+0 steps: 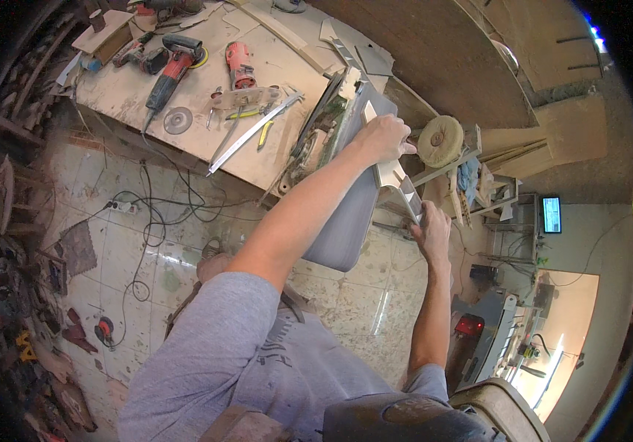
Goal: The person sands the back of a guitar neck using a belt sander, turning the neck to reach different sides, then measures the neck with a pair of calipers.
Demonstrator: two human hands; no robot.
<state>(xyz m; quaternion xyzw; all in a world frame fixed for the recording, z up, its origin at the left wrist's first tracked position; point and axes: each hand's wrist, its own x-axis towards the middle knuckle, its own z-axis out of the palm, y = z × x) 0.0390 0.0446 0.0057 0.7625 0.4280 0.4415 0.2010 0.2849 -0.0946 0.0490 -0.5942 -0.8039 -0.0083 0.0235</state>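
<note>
A long, pale piece (390, 174) with cut-out openings near its lower end lies along the right side of a grey sanding belt (342, 228). My left hand (383, 138) is closed over its upper part, with the forearm reaching across the belt. At the lower end, the fingers of my right hand (433, 232) are wrapped around the piece. It seems to touch the belt, though my left hand hides part of that contact. The belt machine's dusty frame (315, 136) stands against the workbench.
On the workbench (117, 96) lie a red-and-black power tool (174, 74), another red power tool (240, 65), a grey disc (178, 120) and a metal square (254, 134). A round buffing wheel (440, 140) is mounted right of my left hand. Black cables (156, 214) trail over the tiled floor.
</note>
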